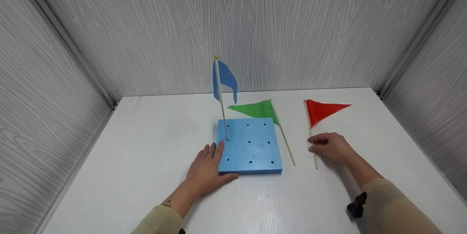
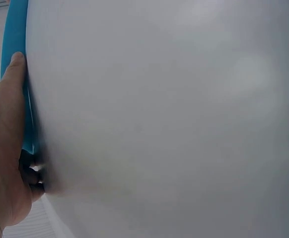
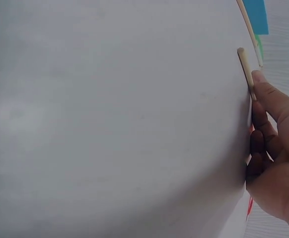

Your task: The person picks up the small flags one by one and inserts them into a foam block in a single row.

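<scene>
From the head view, the left hand (image 1: 205,170) lies flat with straight fingers against the near left corner of the blue block (image 1: 250,145), where a blue flag (image 1: 223,80) stands; right of it lie a green flag (image 1: 259,110) and a red flag (image 1: 321,111), whose stick the right hand (image 1: 330,147) pinches. At the left wrist, the thumb (image 2: 13,74) presses the block's edge (image 2: 13,34) on the table (image 2: 159,124). At the right wrist, thumb and curled fingers (image 3: 258,144) hold the stick (image 3: 245,69).

- The head camera looks forward and down over the whole desk (image 1: 146,161).
- Each wrist camera sits very close, skimming the desk beside its hand.
- Left wrist and head views share the blue block (image 2: 13,49).
</scene>
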Demonstrator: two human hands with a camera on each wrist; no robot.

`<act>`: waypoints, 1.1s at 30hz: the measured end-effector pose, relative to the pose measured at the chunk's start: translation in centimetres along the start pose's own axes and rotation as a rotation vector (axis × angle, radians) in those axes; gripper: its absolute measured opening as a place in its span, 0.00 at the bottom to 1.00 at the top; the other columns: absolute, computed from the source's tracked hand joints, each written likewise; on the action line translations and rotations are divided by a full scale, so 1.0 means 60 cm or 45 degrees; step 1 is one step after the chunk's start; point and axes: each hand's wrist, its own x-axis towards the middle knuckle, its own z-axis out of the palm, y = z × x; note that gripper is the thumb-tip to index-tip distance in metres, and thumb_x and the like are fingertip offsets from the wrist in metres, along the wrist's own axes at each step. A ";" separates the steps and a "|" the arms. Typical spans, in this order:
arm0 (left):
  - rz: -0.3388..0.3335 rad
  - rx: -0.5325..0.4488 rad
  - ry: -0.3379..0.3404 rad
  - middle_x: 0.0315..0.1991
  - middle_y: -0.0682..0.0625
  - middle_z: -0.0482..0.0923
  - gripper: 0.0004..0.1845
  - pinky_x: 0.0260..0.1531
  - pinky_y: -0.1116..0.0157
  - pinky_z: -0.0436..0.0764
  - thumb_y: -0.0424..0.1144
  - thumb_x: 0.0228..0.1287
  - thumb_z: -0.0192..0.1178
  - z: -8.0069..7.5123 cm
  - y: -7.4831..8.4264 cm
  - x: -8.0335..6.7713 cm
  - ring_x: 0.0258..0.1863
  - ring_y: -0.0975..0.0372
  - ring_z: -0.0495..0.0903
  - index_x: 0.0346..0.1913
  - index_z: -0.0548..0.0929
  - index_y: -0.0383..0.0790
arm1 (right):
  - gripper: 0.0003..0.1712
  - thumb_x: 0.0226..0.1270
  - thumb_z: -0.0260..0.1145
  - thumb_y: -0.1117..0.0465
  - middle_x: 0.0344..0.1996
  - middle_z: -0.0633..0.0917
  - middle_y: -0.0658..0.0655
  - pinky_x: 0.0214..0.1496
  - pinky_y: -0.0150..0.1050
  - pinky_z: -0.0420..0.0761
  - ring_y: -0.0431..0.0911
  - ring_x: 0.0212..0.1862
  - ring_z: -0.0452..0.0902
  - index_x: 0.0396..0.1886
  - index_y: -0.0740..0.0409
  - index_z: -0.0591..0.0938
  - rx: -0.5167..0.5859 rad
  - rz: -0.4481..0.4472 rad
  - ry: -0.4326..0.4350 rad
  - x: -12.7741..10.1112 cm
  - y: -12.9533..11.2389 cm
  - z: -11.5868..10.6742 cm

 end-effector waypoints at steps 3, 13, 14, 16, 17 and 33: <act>0.003 0.005 0.001 0.84 0.36 0.53 0.65 0.80 0.46 0.55 0.83 0.61 0.53 0.002 -0.001 0.002 0.83 0.42 0.51 0.87 0.47 0.41 | 0.24 0.73 0.73 0.56 0.59 0.85 0.61 0.57 0.45 0.84 0.58 0.60 0.78 0.66 0.55 0.85 -0.010 0.026 -0.015 0.001 -0.004 -0.003; 0.012 0.003 0.002 0.84 0.35 0.53 0.66 0.80 0.45 0.55 0.83 0.61 0.54 0.000 0.000 0.001 0.83 0.41 0.51 0.87 0.48 0.40 | 0.24 0.72 0.74 0.57 0.55 0.85 0.60 0.49 0.41 0.84 0.56 0.54 0.78 0.66 0.57 0.85 -0.060 0.053 -0.035 0.003 -0.015 -0.007; 0.012 0.006 -0.002 0.84 0.35 0.52 0.66 0.80 0.45 0.55 0.83 0.61 0.54 0.000 0.000 0.001 0.83 0.41 0.51 0.87 0.47 0.40 | 0.24 0.72 0.74 0.57 0.55 0.86 0.60 0.49 0.40 0.84 0.55 0.53 0.78 0.66 0.56 0.86 -0.057 0.058 -0.032 0.003 -0.015 -0.007; 0.008 0.009 -0.009 0.84 0.35 0.52 0.66 0.80 0.45 0.55 0.83 0.61 0.54 0.000 0.001 0.001 0.83 0.41 0.51 0.87 0.47 0.41 | 0.24 0.72 0.74 0.58 0.54 0.86 0.60 0.48 0.40 0.84 0.55 0.53 0.78 0.66 0.56 0.86 -0.055 0.066 -0.029 0.004 -0.015 -0.007; 0.010 0.002 -0.004 0.84 0.35 0.52 0.66 0.80 0.45 0.55 0.82 0.61 0.55 0.000 0.000 0.001 0.83 0.41 0.51 0.87 0.47 0.40 | 0.24 0.72 0.74 0.58 0.55 0.86 0.60 0.48 0.40 0.84 0.55 0.53 0.78 0.66 0.56 0.86 -0.056 0.076 -0.028 0.004 -0.015 -0.007; 0.011 0.004 0.011 0.84 0.36 0.52 0.65 0.80 0.45 0.54 0.83 0.61 0.53 0.003 -0.008 0.001 0.84 0.42 0.50 0.87 0.47 0.42 | 0.23 0.75 0.70 0.59 0.54 0.86 0.63 0.43 0.38 0.84 0.54 0.50 0.79 0.67 0.57 0.85 -0.080 0.116 -0.005 0.004 -0.032 0.002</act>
